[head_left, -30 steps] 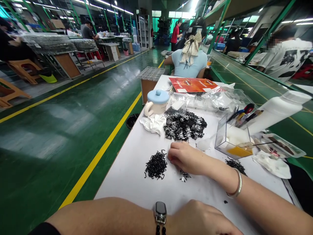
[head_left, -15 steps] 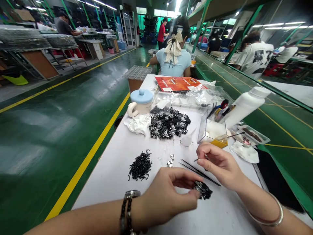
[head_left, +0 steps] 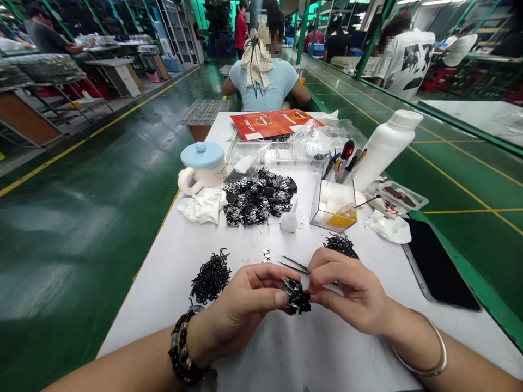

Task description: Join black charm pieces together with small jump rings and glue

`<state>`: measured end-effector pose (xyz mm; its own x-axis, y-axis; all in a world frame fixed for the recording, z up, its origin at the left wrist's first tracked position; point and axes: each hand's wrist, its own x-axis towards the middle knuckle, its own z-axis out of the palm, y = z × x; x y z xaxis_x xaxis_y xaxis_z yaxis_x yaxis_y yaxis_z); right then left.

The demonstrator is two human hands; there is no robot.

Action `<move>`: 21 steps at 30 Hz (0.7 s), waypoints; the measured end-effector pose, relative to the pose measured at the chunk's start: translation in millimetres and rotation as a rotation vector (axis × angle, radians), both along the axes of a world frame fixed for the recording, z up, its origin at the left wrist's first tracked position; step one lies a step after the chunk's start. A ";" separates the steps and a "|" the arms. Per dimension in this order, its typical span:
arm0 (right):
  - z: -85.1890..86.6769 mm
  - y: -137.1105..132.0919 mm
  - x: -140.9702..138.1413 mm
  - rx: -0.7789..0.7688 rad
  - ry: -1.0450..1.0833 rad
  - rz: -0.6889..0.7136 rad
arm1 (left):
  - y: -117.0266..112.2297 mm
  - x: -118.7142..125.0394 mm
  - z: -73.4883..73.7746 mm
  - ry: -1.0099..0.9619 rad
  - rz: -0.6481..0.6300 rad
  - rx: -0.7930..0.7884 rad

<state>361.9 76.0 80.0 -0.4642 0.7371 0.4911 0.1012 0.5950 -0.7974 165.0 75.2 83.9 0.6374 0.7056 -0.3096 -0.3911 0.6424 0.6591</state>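
Note:
My left hand [head_left: 249, 307] pinches a small black and silver part [head_left: 297, 297] between thumb and fingers, low over the white table [head_left: 286, 354]. My right hand [head_left: 347, 288] meets it from the right, its fingertips pressed on the same part. Just beyond the hands lie black tweezers [head_left: 292, 264]. A heap of small black hooks [head_left: 210, 275] sits to the left, a second heap of them [head_left: 341, 245] behind my right hand. A big pile of black and silver parts [head_left: 257, 198] lies farther back.
A blue-lidded mug [head_left: 202, 166], a white cloth [head_left: 202, 206], a clear box [head_left: 333, 209], a white bottle [head_left: 384, 147], a black phone [head_left: 439, 269] and an orange packet [head_left: 273, 122] are on the table. A person in a light blue top [head_left: 265, 81] sits beyond. Green floor lies left.
Both hands have come together over the near table: the right hand left the hook heap and now pinches the part that the left hand brought up. The view has shifted down.

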 end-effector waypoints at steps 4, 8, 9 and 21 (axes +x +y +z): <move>-4.1 -0.6 -1.2 -0.135 0.067 0.053 | 0.5 0.2 -1.9 -0.052 0.003 -0.012; -8.1 0.3 1.5 -0.351 0.093 0.096 | 0.6 -2.7 -4.0 -0.073 -0.013 0.059; -8.3 0.7 2.5 -0.405 0.096 0.104 | 0.7 -3.9 -4.5 -0.060 -0.026 0.095; -6.9 4.1 2.3 -0.695 0.063 0.205 | -0.7 -10.6 -5.7 0.274 -0.031 0.454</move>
